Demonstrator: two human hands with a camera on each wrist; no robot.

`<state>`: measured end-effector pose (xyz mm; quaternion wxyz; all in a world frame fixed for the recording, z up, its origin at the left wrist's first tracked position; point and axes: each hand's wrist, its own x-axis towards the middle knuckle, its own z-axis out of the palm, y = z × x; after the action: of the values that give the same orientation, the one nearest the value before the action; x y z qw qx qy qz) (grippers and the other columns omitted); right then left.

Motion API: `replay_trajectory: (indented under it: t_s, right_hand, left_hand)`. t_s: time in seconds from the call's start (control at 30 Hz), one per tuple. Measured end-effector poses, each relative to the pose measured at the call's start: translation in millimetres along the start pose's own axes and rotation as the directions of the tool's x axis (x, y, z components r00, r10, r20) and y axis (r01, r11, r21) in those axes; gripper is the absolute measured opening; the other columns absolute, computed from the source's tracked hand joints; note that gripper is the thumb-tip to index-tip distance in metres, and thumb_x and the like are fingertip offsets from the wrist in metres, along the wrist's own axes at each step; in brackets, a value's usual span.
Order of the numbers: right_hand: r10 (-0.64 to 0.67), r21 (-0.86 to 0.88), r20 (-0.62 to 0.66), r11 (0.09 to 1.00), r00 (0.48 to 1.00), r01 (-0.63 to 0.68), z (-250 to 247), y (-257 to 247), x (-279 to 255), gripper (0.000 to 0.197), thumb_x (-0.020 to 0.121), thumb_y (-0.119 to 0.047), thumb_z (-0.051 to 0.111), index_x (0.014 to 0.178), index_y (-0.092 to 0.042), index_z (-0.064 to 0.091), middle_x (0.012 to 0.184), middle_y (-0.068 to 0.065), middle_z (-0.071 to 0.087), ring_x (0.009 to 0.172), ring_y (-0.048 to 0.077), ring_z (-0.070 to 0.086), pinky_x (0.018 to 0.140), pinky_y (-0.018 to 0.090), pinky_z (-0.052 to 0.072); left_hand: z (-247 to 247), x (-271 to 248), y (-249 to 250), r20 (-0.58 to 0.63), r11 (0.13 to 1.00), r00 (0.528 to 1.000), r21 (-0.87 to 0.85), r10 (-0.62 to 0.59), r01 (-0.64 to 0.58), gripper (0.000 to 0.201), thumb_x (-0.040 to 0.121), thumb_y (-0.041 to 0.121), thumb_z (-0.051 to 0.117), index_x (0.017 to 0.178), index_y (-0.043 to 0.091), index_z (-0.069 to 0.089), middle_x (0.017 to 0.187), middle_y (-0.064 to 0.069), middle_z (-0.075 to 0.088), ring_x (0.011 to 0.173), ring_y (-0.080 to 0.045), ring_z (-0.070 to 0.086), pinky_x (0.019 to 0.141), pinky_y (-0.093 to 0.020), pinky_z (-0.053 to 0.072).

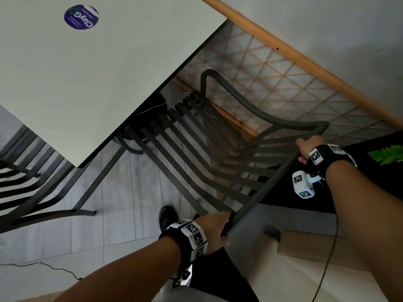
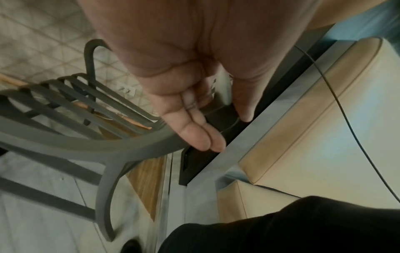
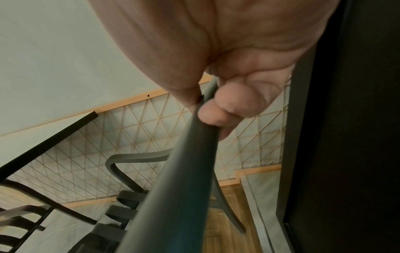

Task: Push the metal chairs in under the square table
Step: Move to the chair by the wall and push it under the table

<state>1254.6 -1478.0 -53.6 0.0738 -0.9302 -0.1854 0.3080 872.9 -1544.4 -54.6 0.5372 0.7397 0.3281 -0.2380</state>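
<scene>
Your right fingers [image 3: 218, 116] curl round the top rail of the dark grey slatted metal chair [image 1: 196, 153], with the thumb pressed on the rail's other side, so your right hand [image 1: 307, 147] grips the right end of the rail. Your left hand [image 1: 214, 227] is at the rail's near left end; in the left wrist view your left fingers [image 2: 201, 135] lie straight and pressed together, thumb apart, against the rail, not wrapped round it.

The chair's seat front lies just under the right edge of the square white table [image 1: 91, 79], while the backrest and armrests stand out toward you. A second dark metal chair [image 1: 28, 182] stands at the table's near left side, partly under it. A round purple sticker [image 1: 81, 16] sits on the far part of the tabletop. A lattice-patterned panel [image 1: 272, 83] with a wooden rail lies to the far right, and a cream upholstered seat [image 1: 305, 269] is near right.
</scene>
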Motion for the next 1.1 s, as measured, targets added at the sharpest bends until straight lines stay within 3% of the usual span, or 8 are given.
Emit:
replay_trajectory:
  t_s: [0.07, 0.23, 0.4, 0.57, 0.67, 0.87, 1.0, 1.1]
  right_hand:
    - [0.041, 0.084, -0.007, 0.996, 0.999, -0.040, -0.8, -10.6, 3.3, 0.036, 0.090, -0.031, 0.053, 0.077, 0.003, 0.054, 0.065, 0.018, 0.067, 0.057, 0.031, 0.064, 0.062, 0.040, 0.059]
    - [0.064, 0.190, 0.014, 0.980, 0.998, -0.065, -5.7, -42.0, 13.2, 0.034, 0.092, -0.035, 0.052, 0.079, -0.003, 0.053, 0.074, 0.017, 0.063, 0.056, 0.028, 0.063, 0.047, 0.029, 0.053]
    - [0.022, 0.198, 0.040, 0.980, 0.999, -0.030, -11.3, -69.2, 39.6, 0.036, 0.089, -0.037, 0.056, 0.087, -0.001, 0.059, 0.074, 0.019, 0.066, 0.060, 0.033, 0.067, 0.070, 0.053, 0.059]
    - [-0.021, 0.177, 0.052, 0.984, 0.998, 0.011, -17.7, -95.4, 52.6, 0.035, 0.092, -0.034, 0.055, 0.097, 0.000, 0.055, 0.072, 0.016, 0.063, 0.051, 0.026, 0.061, 0.034, 0.025, 0.048]
    - [-0.051, 0.157, 0.080, 0.987, 0.995, 0.038, -21.4, -108.6, 61.3, 0.033, 0.094, -0.032, 0.053, 0.096, 0.001, 0.054, 0.070, 0.015, 0.061, 0.050, 0.024, 0.058, 0.029, 0.019, 0.042]
    - [-0.064, 0.127, 0.104, 0.991, 0.993, 0.051, -22.2, -126.7, 71.8, 0.035, 0.093, -0.034, 0.054, 0.096, 0.001, 0.057, 0.070, 0.016, 0.064, 0.050, 0.026, 0.060, 0.035, 0.024, 0.048]
    - [-0.103, 0.060, 0.127, 0.994, 0.987, 0.096, -21.4, -126.1, 84.9, 0.046, 0.084, -0.051, 0.051, 0.082, -0.006, 0.063, 0.057, 0.013, 0.071, 0.058, 0.032, 0.070, 0.066, 0.051, 0.060]
    - [-0.146, 0.051, 0.157, 0.989, 0.977, 0.140, -21.1, -122.4, 82.1, 0.050, 0.083, -0.054, 0.044, 0.078, -0.008, 0.064, 0.062, 0.014, 0.072, 0.061, 0.033, 0.071, 0.071, 0.054, 0.059]
  left_hand:
    - [-8.8, 2.3, 2.7, -0.006, 1.000, 1.000, 0.014, 0.000, 0.000, 0.065, 0.086, 0.041, 0.065, 0.140, 0.025, 0.033, 0.128, -0.007, 0.060, 0.115, -0.029, 0.060, 0.094, -0.037, 0.047]
    - [-24.5, 11.3, 7.8, -0.071, 0.999, 0.997, -0.020, -0.038, 0.036, 0.067, 0.085, 0.041, 0.065, 0.142, 0.030, 0.031, 0.128, -0.005, 0.061, 0.115, -0.027, 0.060, 0.096, -0.038, 0.049]
    - [-40.3, 28.9, 24.2, -0.092, 0.993, 0.990, -0.057, -0.106, 0.101, 0.068, 0.085, 0.039, 0.066, 0.142, 0.032, 0.031, 0.129, -0.006, 0.060, 0.116, -0.028, 0.060, 0.097, -0.038, 0.048]
    - [-56.7, 43.2, 34.0, -0.118, 0.988, 0.984, -0.088, -0.135, 0.125, 0.068, 0.085, 0.035, 0.068, 0.143, 0.032, 0.032, 0.131, -0.003, 0.059, 0.118, -0.025, 0.059, 0.098, -0.035, 0.048]
    - [-62.4, 49.1, 38.8, -0.138, 0.985, 0.979, -0.111, -0.148, 0.134, 0.067, 0.085, 0.034, 0.066, 0.143, 0.033, 0.033, 0.129, -0.002, 0.061, 0.115, -0.023, 0.061, 0.098, -0.036, 0.050]
    - [-74.0, 53.2, 42.3, -0.181, 0.982, 0.967, -0.092, -0.177, 0.162, 0.062, 0.089, 0.030, 0.062, 0.144, 0.032, 0.033, 0.129, -0.002, 0.061, 0.115, -0.024, 0.060, 0.097, -0.035, 0.050]
    - [-77.0, 49.5, 37.0, -0.223, 0.983, 0.958, -0.067, -0.182, 0.171, 0.053, 0.088, 0.032, 0.057, 0.135, 0.042, 0.034, 0.118, 0.001, 0.065, 0.103, -0.022, 0.065, 0.091, -0.036, 0.053]
    - [-79.9, 46.4, 22.8, -0.210, 0.969, 0.949, -0.124, -0.235, 0.212, 0.059, 0.082, 0.040, 0.062, 0.134, 0.047, 0.034, 0.116, 0.009, 0.067, 0.102, -0.015, 0.065, 0.094, -0.040, 0.054]
